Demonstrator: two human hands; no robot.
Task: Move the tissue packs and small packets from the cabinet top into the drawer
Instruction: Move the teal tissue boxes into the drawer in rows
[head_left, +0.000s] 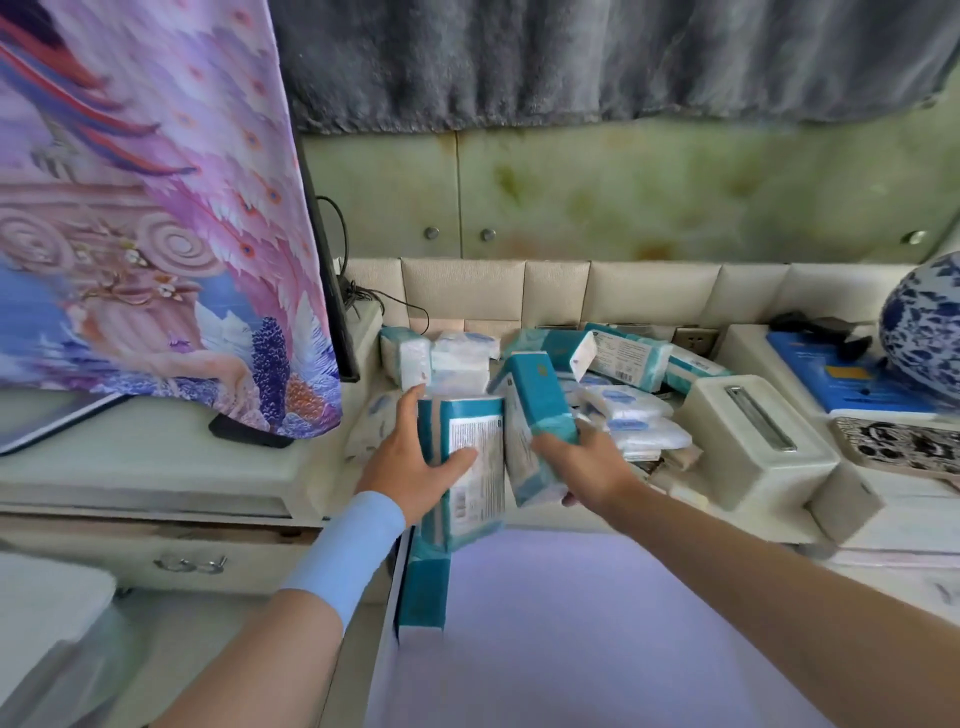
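My left hand (410, 457) grips a teal-and-white tissue pack (467, 467) held upright over the drawer's back edge. My right hand (582, 462) holds a second teal tissue pack (535, 415), tilted, right beside the first. Below them the open drawer (597, 623) shows a pale lilac bottom, with one teal pack (423, 592) standing against its left wall. On the cabinet top behind lie several more teal packs (623, 356) and small white packets (639, 415), piled loosely.
A cream tissue box (748, 441) stands right of the pile. A blue-and-white vase (924, 327) sits on a blue box (831, 374) at far right. At left a patterned cloth (156, 208) covers a screen on a cabinet with a shut drawer (192, 561).
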